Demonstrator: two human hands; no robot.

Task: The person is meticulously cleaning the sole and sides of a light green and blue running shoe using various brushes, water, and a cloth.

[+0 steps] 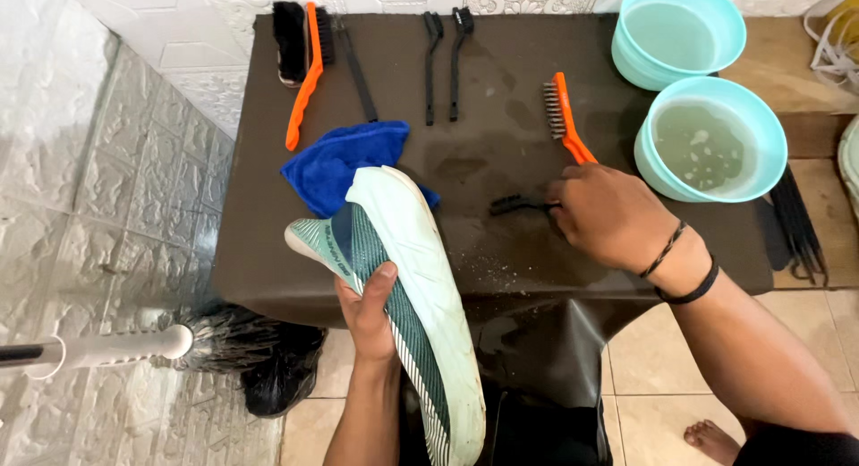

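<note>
My left hand [369, 312] grips a teal striped sneaker [407, 287] with a white sole, held on its side over the front edge of the dark mat [501, 153]. My right hand [604, 213] is closed around a small black brush [514, 204] whose bristle head lies on the mat, pointing left. An orange-handled wire brush [564, 117] lies just beyond my right hand. A blue cloth [344, 162] lies on the mat behind the shoe's toe.
Two teal bowls of water [711, 144] [678, 32] stand at the right. Along the back lie a black brush [291, 41], an orange brush [309, 72] and thin black brushes [443, 63]. A white-handled broom [179, 341] rests at the lower left by the tiled wall.
</note>
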